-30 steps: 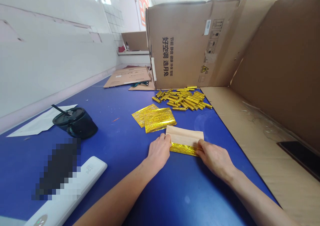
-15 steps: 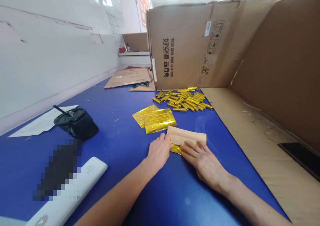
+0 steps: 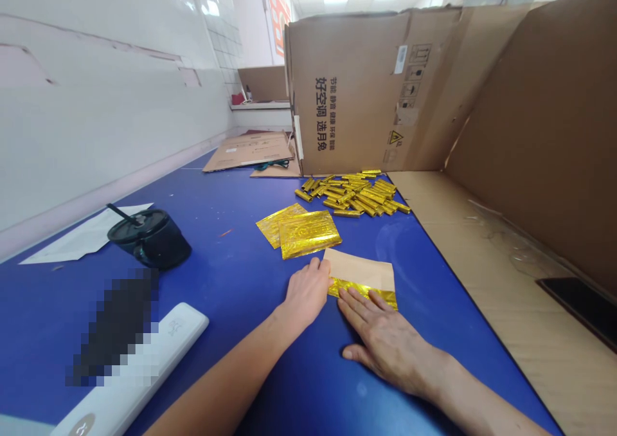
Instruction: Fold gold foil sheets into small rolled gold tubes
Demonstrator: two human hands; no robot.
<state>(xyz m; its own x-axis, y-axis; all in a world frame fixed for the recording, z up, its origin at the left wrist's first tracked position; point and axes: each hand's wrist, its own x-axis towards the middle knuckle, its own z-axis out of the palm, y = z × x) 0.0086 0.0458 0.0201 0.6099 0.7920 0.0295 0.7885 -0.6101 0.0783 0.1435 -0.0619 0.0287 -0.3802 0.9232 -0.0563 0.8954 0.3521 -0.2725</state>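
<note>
Work on a blue table [image 3: 299, 384], seen from the worker's head. Nearest, at lower left, a white bar [image 3: 166, 343] lies at a slant, a pixelated dark patch covering part of it. The forearms enter from below. The right hand [image 3: 380, 336] is open and palm down, its fingers laid flat and the thumb held apart over the table; the fingertips rest on the gold strip [image 3: 389, 299] along the near edge of the sheet [image 3: 359, 267]. The sheet lies on the table ahead of and between the two hands, tan face up. The left hand [image 3: 308, 289], fingers curled, touches the sheet's left end; whether it pinches or only presses cannot be told.

To the left stands a dark mug [image 3: 161, 246] with a lid and a straw [image 3: 123, 214]; a white paper [image 3: 72, 238] lies partly hidden behind it. Just beyond the sheet, two gold sheets [image 3: 311, 233] overlap. Farther off, gold tubes [image 3: 361, 198] form a loose pile in front of an upright box [image 3: 366, 56] printed with handling symbols. Brown cardboard [image 3: 463, 262] borders the table at right, bearing a black object [image 3: 581, 304]. At far left of the box lie a flat carton [image 3: 250, 150] and a dark cord [image 3: 272, 164].
</note>
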